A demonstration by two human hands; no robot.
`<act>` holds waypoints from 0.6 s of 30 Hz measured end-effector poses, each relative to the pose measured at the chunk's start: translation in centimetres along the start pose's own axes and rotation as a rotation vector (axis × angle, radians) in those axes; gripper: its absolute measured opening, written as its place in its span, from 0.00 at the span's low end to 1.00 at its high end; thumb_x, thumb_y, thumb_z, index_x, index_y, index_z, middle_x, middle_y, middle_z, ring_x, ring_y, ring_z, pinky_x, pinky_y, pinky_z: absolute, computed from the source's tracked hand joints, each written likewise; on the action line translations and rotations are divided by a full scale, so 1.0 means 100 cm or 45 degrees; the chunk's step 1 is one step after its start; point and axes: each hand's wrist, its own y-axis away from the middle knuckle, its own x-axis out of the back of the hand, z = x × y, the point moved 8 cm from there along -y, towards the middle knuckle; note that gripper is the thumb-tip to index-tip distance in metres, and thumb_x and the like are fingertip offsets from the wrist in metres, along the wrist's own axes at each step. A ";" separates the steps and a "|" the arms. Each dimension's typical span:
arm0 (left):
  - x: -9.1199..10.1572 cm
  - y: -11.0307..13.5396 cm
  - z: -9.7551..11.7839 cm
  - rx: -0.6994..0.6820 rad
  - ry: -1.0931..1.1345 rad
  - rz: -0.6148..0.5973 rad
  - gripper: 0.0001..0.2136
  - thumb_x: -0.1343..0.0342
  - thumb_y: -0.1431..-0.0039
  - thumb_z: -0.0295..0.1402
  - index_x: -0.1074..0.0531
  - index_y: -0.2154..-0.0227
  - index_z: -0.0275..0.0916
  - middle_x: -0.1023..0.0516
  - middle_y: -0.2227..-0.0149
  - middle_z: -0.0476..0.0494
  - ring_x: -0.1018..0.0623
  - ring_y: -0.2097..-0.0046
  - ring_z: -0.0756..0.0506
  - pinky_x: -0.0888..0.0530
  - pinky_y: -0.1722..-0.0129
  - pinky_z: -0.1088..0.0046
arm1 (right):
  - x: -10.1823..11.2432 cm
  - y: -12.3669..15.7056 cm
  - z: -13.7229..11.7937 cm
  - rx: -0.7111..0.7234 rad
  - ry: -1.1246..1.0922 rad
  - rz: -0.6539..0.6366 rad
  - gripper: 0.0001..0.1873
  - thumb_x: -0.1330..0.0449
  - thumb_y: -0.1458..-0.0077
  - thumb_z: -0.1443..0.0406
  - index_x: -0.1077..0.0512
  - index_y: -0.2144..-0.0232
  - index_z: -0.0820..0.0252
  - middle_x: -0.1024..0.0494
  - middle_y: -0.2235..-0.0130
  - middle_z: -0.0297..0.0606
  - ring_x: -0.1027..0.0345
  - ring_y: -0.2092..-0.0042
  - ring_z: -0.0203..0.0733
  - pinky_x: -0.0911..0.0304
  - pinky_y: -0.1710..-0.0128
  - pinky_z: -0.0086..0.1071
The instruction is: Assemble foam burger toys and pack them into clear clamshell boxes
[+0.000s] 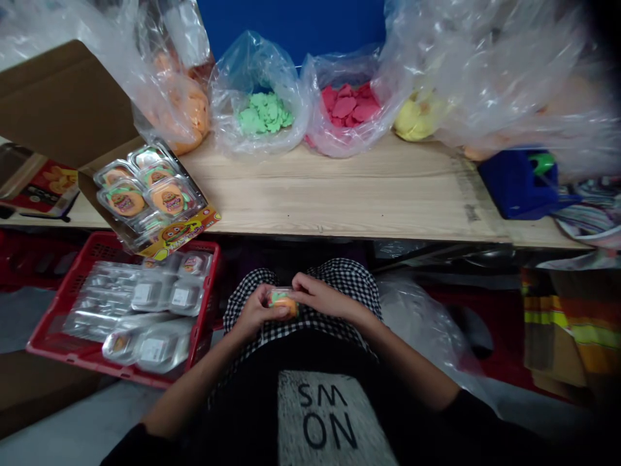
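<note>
Over my lap, my left hand [258, 312] grips a small clear plastic box [283, 299] from its left side, thumb across the front. Orange and green pieces shaped like a small burger show inside it. My right hand [315, 296] is closed at the box's right upper edge, its fingers bent against the plastic. Whether the lid is fully closed I cannot tell. On the table's left, an open cardboard display box [180, 232] holds several similar clear boxes with burger pieces [125, 197].
A red basket [43, 344] with clear plastic boxes [158, 349] stands at lower left. Along the table's back are bags of orange [187, 116], green [265, 113], pink [349, 105] and yellow [414, 118] pieces. A blue tape dispenser [514, 184] sits at right.
</note>
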 end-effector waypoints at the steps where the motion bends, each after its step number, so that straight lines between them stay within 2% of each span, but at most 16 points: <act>1: -0.002 -0.001 -0.002 -0.014 0.065 0.035 0.21 0.35 0.64 0.33 0.38 0.67 0.34 0.29 0.69 0.47 0.29 0.68 0.50 0.33 0.66 0.73 | 0.004 0.000 0.003 -0.016 -0.052 0.023 0.14 0.51 0.46 0.56 0.43 0.75 0.59 0.42 0.74 0.29 0.48 0.71 0.32 0.49 0.72 0.27; 3: -0.011 -0.002 -0.007 -0.029 0.146 0.043 0.22 0.35 0.64 0.33 0.38 0.65 0.35 0.29 0.68 0.47 0.28 0.68 0.49 0.33 0.66 0.73 | 0.008 0.003 0.010 -0.065 -0.109 0.003 0.14 0.51 0.46 0.55 0.43 0.75 0.59 0.42 0.75 0.28 0.49 0.72 0.32 0.49 0.73 0.27; 5: -0.021 -0.001 -0.010 -0.030 0.135 -0.023 0.24 0.35 0.65 0.33 0.38 0.63 0.36 0.29 0.68 0.48 0.28 0.68 0.50 0.33 0.67 0.74 | 0.004 0.008 0.018 -0.119 -0.114 -0.098 0.15 0.50 0.47 0.54 0.42 0.75 0.60 0.43 0.75 0.28 0.50 0.73 0.32 0.50 0.74 0.26; 7: -0.026 0.000 -0.012 -0.019 0.042 -0.114 0.24 0.35 0.65 0.34 0.37 0.62 0.37 0.28 0.69 0.49 0.29 0.68 0.50 0.33 0.67 0.74 | -0.002 0.014 0.024 -0.159 -0.119 -0.186 0.16 0.50 0.47 0.54 0.42 0.76 0.60 0.43 0.76 0.28 0.50 0.73 0.31 0.51 0.74 0.26; 10: -0.024 0.004 -0.012 -0.008 -0.155 -0.204 0.21 0.36 0.64 0.36 0.34 0.65 0.35 0.28 0.69 0.48 0.29 0.67 0.50 0.34 0.65 0.74 | -0.008 0.022 0.027 -0.177 -0.130 -0.179 0.16 0.51 0.47 0.54 0.43 0.76 0.60 0.44 0.76 0.28 0.51 0.73 0.31 0.51 0.74 0.26; 13: -0.020 0.003 0.005 -0.126 -0.423 -0.259 0.19 0.37 0.61 0.38 0.32 0.65 0.36 0.28 0.64 0.45 0.29 0.63 0.48 0.34 0.62 0.72 | -0.011 0.024 0.024 -0.152 -0.102 -0.142 0.15 0.51 0.46 0.54 0.43 0.75 0.60 0.43 0.75 0.28 0.50 0.73 0.31 0.51 0.74 0.26; 15: -0.021 0.001 0.023 -0.265 -0.619 -0.318 0.14 0.41 0.56 0.39 0.29 0.68 0.36 0.29 0.61 0.44 0.30 0.60 0.47 0.35 0.59 0.72 | -0.012 0.023 0.020 -0.131 -0.075 -0.138 0.14 0.51 0.46 0.55 0.43 0.75 0.60 0.43 0.75 0.28 0.50 0.73 0.31 0.52 0.74 0.26; 18: -0.026 -0.004 0.041 -0.406 -0.780 -0.399 0.12 0.48 0.49 0.40 0.27 0.74 0.36 0.29 0.64 0.43 0.30 0.60 0.48 0.35 0.58 0.72 | -0.011 0.022 0.015 -0.112 -0.013 -0.130 0.14 0.51 0.46 0.57 0.43 0.76 0.60 0.43 0.75 0.28 0.50 0.72 0.32 0.52 0.74 0.26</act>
